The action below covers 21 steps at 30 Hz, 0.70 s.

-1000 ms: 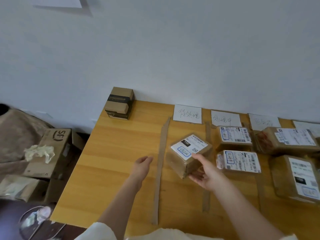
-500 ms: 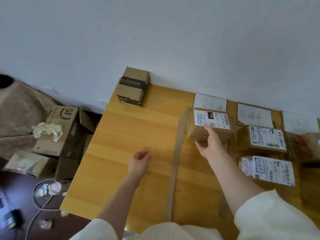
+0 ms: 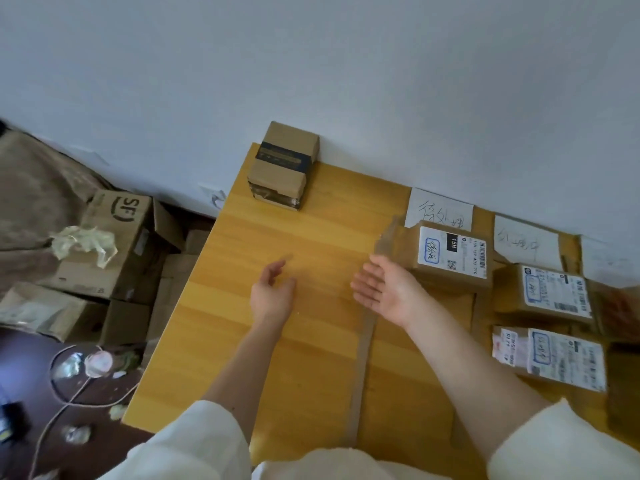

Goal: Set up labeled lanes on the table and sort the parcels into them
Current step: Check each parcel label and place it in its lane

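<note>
A brown parcel with a white shipping label [image 3: 446, 258] rests in the leftmost lane, just below that lane's handwritten paper sign [image 3: 440, 211]. My right hand [image 3: 388, 289] hovers open, palm up, just left of the parcel and holds nothing. My left hand [image 3: 273, 292] floats open over the bare wooden table [image 3: 311, 358]. A cardboard strip [image 3: 363, 358] marks the lane's left border. Two more labelled parcels, one [image 3: 543, 292] behind the other [image 3: 554, 358], lie in the second lane under another sign [image 3: 526, 242].
A taped brown box [image 3: 282, 166] stands at the table's far left corner against the wall. Left of the table, on the floor, are an SF carton [image 3: 114, 244], other cartons, crumpled paper and a cable. More parcels run off the right edge.
My right hand carried the parcel from mid-table to the far end of the leftmost lane, set it down and let go. The left hand stayed open. The view swung left.
</note>
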Tool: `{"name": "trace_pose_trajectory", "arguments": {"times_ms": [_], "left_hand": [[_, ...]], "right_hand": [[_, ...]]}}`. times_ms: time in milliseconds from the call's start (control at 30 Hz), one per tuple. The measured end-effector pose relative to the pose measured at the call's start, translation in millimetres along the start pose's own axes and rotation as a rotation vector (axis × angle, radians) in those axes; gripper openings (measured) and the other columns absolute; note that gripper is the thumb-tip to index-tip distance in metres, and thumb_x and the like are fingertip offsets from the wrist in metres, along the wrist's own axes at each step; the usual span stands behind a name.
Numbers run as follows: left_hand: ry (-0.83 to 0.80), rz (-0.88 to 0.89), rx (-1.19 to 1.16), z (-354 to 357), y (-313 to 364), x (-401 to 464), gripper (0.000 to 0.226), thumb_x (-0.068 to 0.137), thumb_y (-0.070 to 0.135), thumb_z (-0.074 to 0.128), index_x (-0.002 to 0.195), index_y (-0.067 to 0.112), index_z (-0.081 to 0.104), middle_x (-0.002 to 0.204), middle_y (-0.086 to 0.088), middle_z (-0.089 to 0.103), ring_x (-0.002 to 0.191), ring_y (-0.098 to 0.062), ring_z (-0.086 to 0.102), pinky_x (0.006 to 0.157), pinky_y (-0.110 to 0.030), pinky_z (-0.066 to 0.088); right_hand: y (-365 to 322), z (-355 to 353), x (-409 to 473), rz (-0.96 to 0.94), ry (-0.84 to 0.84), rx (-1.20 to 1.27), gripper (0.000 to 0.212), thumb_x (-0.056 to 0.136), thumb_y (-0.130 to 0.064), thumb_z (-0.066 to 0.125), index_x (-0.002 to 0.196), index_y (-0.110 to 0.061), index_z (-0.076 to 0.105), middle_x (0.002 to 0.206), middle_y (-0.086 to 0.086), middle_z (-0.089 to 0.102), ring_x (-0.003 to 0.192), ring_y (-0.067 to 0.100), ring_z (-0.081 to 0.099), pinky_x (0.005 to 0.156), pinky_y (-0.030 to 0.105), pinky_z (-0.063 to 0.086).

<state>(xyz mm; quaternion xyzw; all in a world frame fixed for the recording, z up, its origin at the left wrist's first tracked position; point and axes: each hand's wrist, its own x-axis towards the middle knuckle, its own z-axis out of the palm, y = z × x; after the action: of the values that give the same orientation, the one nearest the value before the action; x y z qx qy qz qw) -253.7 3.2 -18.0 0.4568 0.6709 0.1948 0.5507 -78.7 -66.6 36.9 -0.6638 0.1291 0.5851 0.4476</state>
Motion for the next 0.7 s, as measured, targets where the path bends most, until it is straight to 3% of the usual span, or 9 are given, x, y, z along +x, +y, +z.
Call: {"name": "trace_pose_trajectory", "arguments": {"times_ms": [67, 133, 200, 267, 367, 467, 567, 700], "left_hand": [[0.049, 0.035, 0.026, -11.6, 1.9, 9.4, 0.038, 0.088, 0.019, 0.065, 0.124, 0.03, 0.059, 0.124, 0.004, 0.056, 0.091, -0.01, 0.053, 0.072, -0.026, 0.043], [0.106, 0.08, 0.111, -24.0, -2.4, 21.8, 0.045, 0.085, 0.02, 0.067, 0.126, 0.035, 0.056, 0.13, 0.002, 0.054, 0.109, -0.018, 0.054, 0.09, -0.034, 0.048], [0.16, 0.122, 0.278, -34.6, -6.9, 33.9, 0.052, 0.082, 0.023, 0.069, 0.129, 0.039, 0.054, 0.145, 0.002, 0.045, 0.134, -0.025, 0.037, 0.11, -0.044, 0.033], [0.177, 0.154, 0.403, -42.0, -9.6, 43.0, 0.055, 0.083, 0.027, 0.069, 0.134, 0.039, 0.05, 0.155, 0.003, 0.032, 0.144, -0.024, 0.022, 0.117, -0.045, 0.021], [0.091, 0.15, 0.489, -45.7, -13.9, 49.5, 0.061, 0.084, 0.031, 0.068, 0.139, 0.039, 0.044, 0.16, 0.004, 0.019, 0.148, -0.021, 0.01, 0.119, -0.045, 0.012], [0.016, 0.132, 0.552, -43.6, -21.2, 51.7, 0.069, 0.08, 0.028, 0.072, 0.141, 0.039, 0.042, 0.162, 0.004, 0.012, 0.15, -0.022, 0.002, 0.12, -0.048, 0.005], [-0.003, 0.147, 0.562, -41.6, -26.0, 54.7, 0.072, 0.076, 0.022, 0.07, 0.141, 0.037, 0.043, 0.163, 0.003, 0.007, 0.15, -0.025, -0.004, 0.119, -0.052, 0.001], [0.006, 0.151, 0.596, -38.2, -28.9, 55.8, 0.072, 0.076, 0.022, 0.07, 0.141, 0.036, 0.044, 0.163, 0.003, 0.004, 0.149, -0.028, -0.007, 0.118, -0.056, 0.0]], "right_hand": [[-11.4, 27.4, -0.2, -0.058, -0.036, -0.161, 0.038, 0.097, -0.032, 0.056, 0.129, -0.01, 0.053, 0.122, 0.01, 0.063, 0.108, 0.026, 0.063, 0.095, 0.042, 0.052], [-21.5, 55.4, 3.8, -0.158, -0.033, -0.358, 0.04, 0.096, -0.034, 0.058, 0.131, -0.017, 0.051, 0.126, 0.007, 0.06, 0.109, 0.023, 0.063, 0.096, 0.04, 0.052], [-30.6, 79.5, 12.4, -0.312, -0.007, -0.588, 0.045, 0.094, -0.036, 0.06, 0.135, -0.025, 0.047, 0.135, 0.004, 0.055, 0.115, 0.022, 0.058, 0.099, 0.04, 0.049], [-40.6, 100.7, 25.1, -0.495, -0.013, -0.838, 0.053, 0.095, -0.037, 0.058, 0.143, -0.032, 0.039, 0.15, 0.002, 0.04, 0.132, 0.025, 0.045, 0.107, 0.041, 0.041], [-56.0, 131.9, 43.7, -0.763, 0.024, -1.206, 0.06, 0.098, -0.036, 0.052, 0.152, -0.032, 0.025, 0.163, -0.001, 0.014, 0.149, 0.025, 0.016, 0.117, 0.047, 0.02], [-66.6, 156.2, 61.0, -0.902, 0.048, -1.47, 0.063, 0.1, -0.034, 0.047, 0.155, -0.03, 0.016, 0.165, -0.001, -0.002, 0.151, 0.023, 0.0, 0.119, 0.046, 0.012], [-67.3, 164.3, 73.8, -0.909, 0.041, -1.667, 0.067, 0.1, -0.038, 0.046, 0.156, -0.03, 0.009, 0.164, -0.002, -0.009, 0.15, 0.019, -0.009, 0.122, 0.045, 0.01], [-60.8, 156.8, 71.6, -0.914, 0.035, -1.64, 0.066, 0.099, -0.038, 0.049, 0.155, -0.032, 0.015, 0.164, -0.007, -0.005, 0.15, 0.015, -0.009, 0.118, 0.044, 0.019]]}}
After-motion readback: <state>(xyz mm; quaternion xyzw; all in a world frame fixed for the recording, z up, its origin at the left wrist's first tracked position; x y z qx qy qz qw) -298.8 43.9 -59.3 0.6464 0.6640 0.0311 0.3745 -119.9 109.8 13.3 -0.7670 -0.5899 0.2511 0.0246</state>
